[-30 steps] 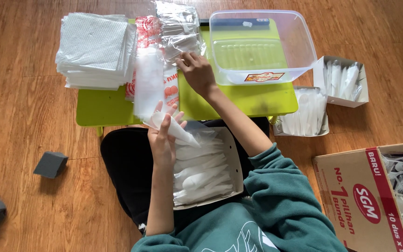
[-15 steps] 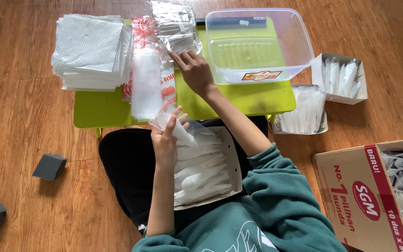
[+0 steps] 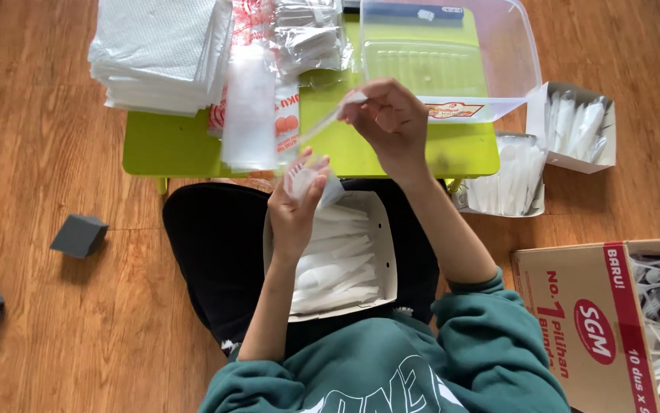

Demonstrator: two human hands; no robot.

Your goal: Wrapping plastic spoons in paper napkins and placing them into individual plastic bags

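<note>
Right now we hold a small clear plastic sleeve in our left hand, fingers pinched around it just above the white box that sits on our lap, full of wrapped white plastic cutlery. Our right hand is raised over the lime-green low table, its fingertips closed on the handle end of a white plastic spoon; the spoon slants down to the left, its far end close to the mouth of the sleeve, though we cannot tell whether it has entered. On the table, to the left, lies a tall stack of white paper napkins, beside it a roll of clear bags with red print, and behind that a heap of filled clear packets. A clear plastic tub stands on the right part of the table. On the wooden floor to our right are two more open white boxes of cutlery, one beside the other, and nearer to us a brown cardboard carton holding loose white utensils. Two small dark grey blocks lie on the floor to our left, well apart from the table.
</note>
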